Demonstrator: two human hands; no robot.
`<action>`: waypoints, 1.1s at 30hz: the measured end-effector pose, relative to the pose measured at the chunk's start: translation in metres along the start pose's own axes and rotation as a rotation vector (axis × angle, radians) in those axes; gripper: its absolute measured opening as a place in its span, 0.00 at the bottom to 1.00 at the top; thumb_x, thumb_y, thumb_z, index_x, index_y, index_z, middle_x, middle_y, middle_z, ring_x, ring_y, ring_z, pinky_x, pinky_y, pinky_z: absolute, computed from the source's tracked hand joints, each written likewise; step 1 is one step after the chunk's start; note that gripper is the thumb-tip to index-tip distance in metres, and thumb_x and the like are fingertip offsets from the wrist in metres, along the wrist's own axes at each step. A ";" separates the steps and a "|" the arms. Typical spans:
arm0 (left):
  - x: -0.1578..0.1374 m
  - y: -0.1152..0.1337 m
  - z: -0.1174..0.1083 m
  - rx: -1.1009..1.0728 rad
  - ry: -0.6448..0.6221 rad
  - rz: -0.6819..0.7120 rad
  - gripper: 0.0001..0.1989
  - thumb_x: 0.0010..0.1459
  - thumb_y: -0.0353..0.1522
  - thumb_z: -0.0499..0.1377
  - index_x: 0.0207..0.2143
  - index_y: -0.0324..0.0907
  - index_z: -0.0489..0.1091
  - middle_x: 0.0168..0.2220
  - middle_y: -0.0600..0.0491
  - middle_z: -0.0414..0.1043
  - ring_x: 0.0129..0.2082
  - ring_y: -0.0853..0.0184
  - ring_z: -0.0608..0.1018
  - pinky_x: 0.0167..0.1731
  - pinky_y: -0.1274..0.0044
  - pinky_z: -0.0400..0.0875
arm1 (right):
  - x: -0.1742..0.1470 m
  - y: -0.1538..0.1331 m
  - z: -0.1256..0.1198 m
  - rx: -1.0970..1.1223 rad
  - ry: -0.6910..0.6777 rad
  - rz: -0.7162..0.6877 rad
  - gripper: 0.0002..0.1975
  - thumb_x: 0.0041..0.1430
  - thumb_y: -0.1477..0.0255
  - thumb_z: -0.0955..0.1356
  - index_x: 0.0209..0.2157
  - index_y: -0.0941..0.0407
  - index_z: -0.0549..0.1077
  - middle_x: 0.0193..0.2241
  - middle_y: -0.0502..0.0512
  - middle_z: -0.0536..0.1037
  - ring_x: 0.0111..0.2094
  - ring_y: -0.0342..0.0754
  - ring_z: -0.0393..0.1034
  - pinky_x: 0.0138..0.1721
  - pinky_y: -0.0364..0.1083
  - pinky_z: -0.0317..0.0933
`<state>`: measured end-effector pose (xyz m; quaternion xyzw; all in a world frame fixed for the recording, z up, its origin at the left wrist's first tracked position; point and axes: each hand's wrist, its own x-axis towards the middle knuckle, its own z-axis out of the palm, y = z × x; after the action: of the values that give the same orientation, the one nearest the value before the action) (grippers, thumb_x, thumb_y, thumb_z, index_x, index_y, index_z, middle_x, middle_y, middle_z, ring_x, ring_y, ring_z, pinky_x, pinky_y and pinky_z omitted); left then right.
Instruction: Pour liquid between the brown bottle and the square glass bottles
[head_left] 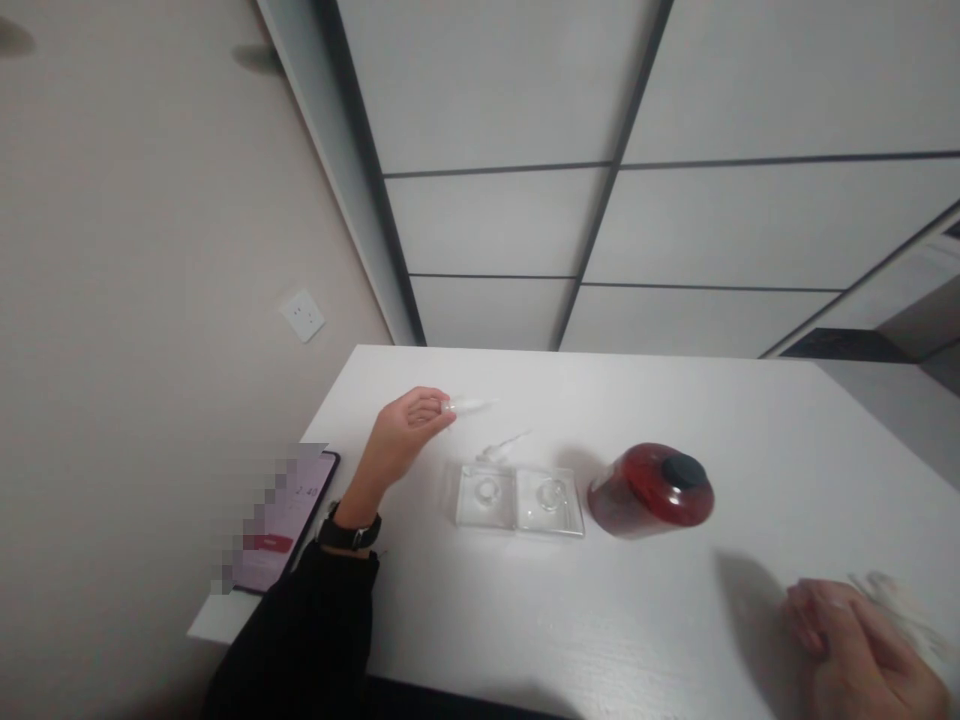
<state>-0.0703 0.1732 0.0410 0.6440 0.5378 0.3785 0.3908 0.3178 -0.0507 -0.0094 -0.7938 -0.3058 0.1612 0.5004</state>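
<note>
My left hand (401,435) is closed, pinching a small clear tapered piece (469,405) that looks like a dropper or nozzle. Its thin tip points right, above the white table. Just below, a similar clear tapered piece (499,449) lies at the back edge of a clear plastic case (516,515). This case has two square halves, each with a clear ring-like round in it. At the lower right, my right hand (862,645) is curled near the table. Whitish crumpled material (904,605) shows beside its fingers; whether the hand grips it is unclear.
A red bottle (630,495) with a black cap (686,470) stands right of the case. On the table's left side lies a phone (289,530), partly pixelated. Behind the table (570,630) are white panelled doors (495,230); a wall with a socket (304,316) is left.
</note>
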 end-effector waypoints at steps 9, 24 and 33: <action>-0.015 0.025 0.000 -0.656 -0.066 0.063 0.24 0.46 0.46 0.81 0.41 0.44 0.84 0.37 0.50 0.84 0.39 0.64 0.85 0.42 0.76 0.78 | -0.005 -0.023 0.003 -0.035 0.045 0.053 0.25 0.61 0.45 0.68 0.19 0.48 0.68 0.21 0.53 0.69 0.28 0.58 0.65 0.31 0.56 0.59; -0.025 0.038 -0.003 -0.652 -0.213 0.216 0.17 0.54 0.41 0.78 0.44 0.45 0.84 0.41 0.49 0.85 0.42 0.62 0.85 0.42 0.74 0.80 | -0.006 -0.026 0.004 -0.004 0.032 0.039 0.29 0.57 0.39 0.69 0.20 0.48 0.67 0.20 0.51 0.66 0.26 0.55 0.62 0.31 0.54 0.54; -0.028 0.039 -0.003 -0.650 -0.223 0.242 0.17 0.55 0.42 0.78 0.44 0.45 0.84 0.41 0.49 0.86 0.41 0.64 0.85 0.42 0.76 0.80 | -0.005 -0.019 0.002 -0.007 0.010 0.051 0.28 0.60 0.41 0.69 0.22 0.49 0.67 0.22 0.50 0.67 0.27 0.53 0.61 0.33 0.54 0.53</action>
<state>-0.0615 0.1413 0.0759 0.5823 0.2634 0.5007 0.5839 0.3066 -0.0471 0.0069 -0.8040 -0.2837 0.1686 0.4947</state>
